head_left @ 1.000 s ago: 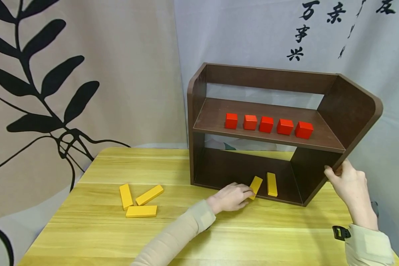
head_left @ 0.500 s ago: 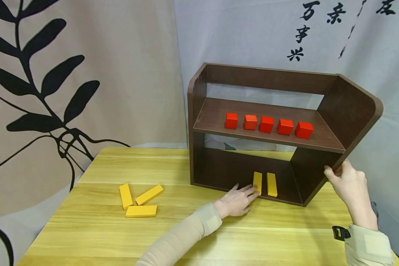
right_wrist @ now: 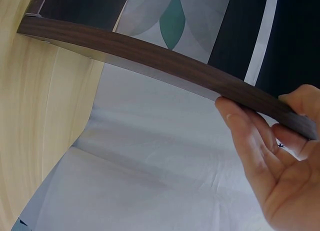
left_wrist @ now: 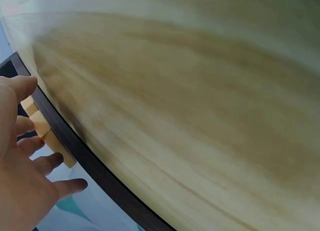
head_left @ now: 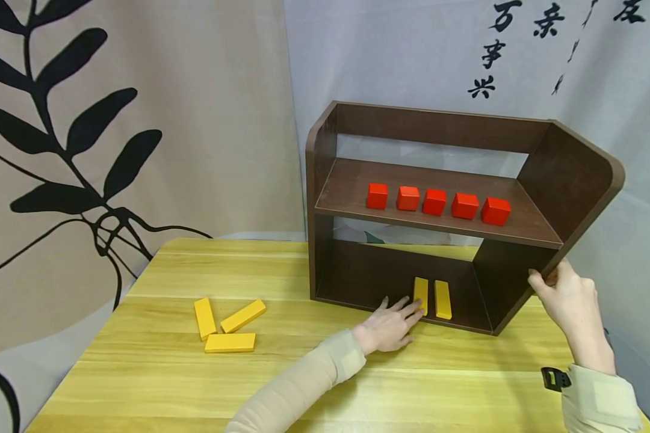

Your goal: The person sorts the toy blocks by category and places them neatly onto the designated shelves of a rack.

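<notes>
A dark brown two-tier shelf (head_left: 398,267) stands on the table. On its lower board, two yellow blocks lie side by side: a left yellow block (head_left: 421,288) and a right yellow block (head_left: 442,299), a narrow gap between them. My left hand (head_left: 387,328) has its fingers spread at the shelf's front edge, fingertips touching the left block's near end. The left wrist view shows the same hand (left_wrist: 22,176) with fingers extended beside the pale-looking blocks (left_wrist: 60,151). My right hand (head_left: 571,307) grips the shelf's right side panel (right_wrist: 165,61), thumb and fingers on opposite faces.
Several red cubes (head_left: 434,202) sit in a row on the upper board. Three more yellow blocks (head_left: 230,343) lie on the wooden table (head_left: 157,385) at the left. A cloth backdrop (head_left: 222,120) hangs behind the table.
The left yellow block has turned from slanted to nearly parallel with the right one. My left hand has shifted slightly right and its fingers have spread. The right hand stays on the panel.
</notes>
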{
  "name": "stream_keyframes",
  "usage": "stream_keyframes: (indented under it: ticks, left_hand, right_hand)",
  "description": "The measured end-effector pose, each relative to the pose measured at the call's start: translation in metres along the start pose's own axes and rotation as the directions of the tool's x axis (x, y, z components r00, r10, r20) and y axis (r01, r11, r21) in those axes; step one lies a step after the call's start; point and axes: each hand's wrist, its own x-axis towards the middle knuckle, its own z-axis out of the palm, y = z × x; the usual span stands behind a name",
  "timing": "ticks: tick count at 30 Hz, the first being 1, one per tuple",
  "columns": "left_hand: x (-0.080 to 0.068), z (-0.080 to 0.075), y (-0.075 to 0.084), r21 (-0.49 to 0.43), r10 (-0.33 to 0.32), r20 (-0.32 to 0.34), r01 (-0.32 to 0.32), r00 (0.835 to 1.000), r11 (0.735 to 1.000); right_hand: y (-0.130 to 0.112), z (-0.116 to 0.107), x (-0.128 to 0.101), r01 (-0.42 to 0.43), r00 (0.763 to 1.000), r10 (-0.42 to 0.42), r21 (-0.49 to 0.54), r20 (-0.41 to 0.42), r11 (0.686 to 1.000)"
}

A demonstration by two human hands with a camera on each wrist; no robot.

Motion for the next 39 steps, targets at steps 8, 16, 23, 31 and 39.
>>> stream_keyframes:
  ticks: [8,16,23,31,39]
  left_hand:
    - [0.002,-0.001,0.001,-0.032,-0.01,0.005,0.01,1.0,0.999]
    - [0.001,-0.002,-0.002,-0.106,-0.008,0.005,0.008,1.0,0.994]
    - [-0.012,-0.01,-0.011,-0.138,0.001,-0.043,-0.007,0.999,0.99]
    - [-0.058,-0.018,-0.038,-0.142,0.024,-0.187,-0.052,0.982,0.989]
    - [-0.122,-0.02,-0.082,-0.34,-0.064,-0.293,-0.041,0.954,0.94]
  right_hand:
    - [-0.001,-0.001,0.001,-0.003,1.0,0.003,-0.001,0.009,1.0]
    - [-0.001,-0.001,0.001,0.008,1.0,-0.007,0.004,-0.005,1.0]
    - [-0.001,-0.001,0.0,0.009,1.0,-0.009,0.007,-0.011,1.0]
    - [0.0,-0.001,0.0,0.014,1.0,-0.014,0.008,-0.017,1.0]
    - [0.001,0.001,0.002,0.015,1.0,-0.015,0.008,-0.011,1.0]
